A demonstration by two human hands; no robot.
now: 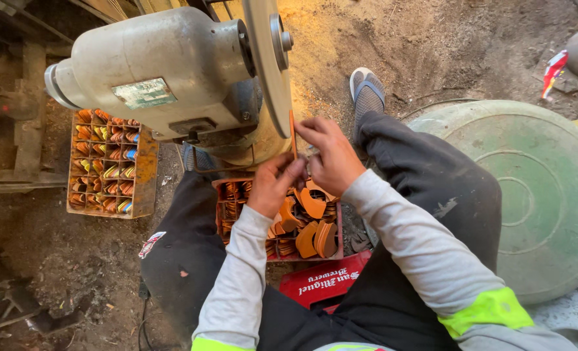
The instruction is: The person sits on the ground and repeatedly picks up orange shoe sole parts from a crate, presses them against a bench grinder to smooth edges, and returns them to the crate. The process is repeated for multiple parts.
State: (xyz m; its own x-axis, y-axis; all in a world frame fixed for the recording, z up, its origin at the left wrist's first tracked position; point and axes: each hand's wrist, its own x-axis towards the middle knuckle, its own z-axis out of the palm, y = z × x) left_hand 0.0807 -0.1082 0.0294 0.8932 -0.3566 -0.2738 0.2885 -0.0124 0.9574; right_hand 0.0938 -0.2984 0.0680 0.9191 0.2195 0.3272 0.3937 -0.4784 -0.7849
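Head view: person seated on the ground at a bench grinder (165,71).
Left hand (272,185): fingers pinch the lower end of the orange strip (293,133).
Right hand (328,153): fingers pinch its top.
Strip: upright, against the disc (268,65) edge.
Risk: fingertips sit just beside the disc; a snag could drag them in.
Below: crate (279,224) of orange pieces.

Pretty tight up front for us: the grinder motor (165,71) and its disc (268,65) hang right over the crate of orange pieces (282,224). Our knees box in both sides, green lid (536,195) blocks right. Open dirt far left.
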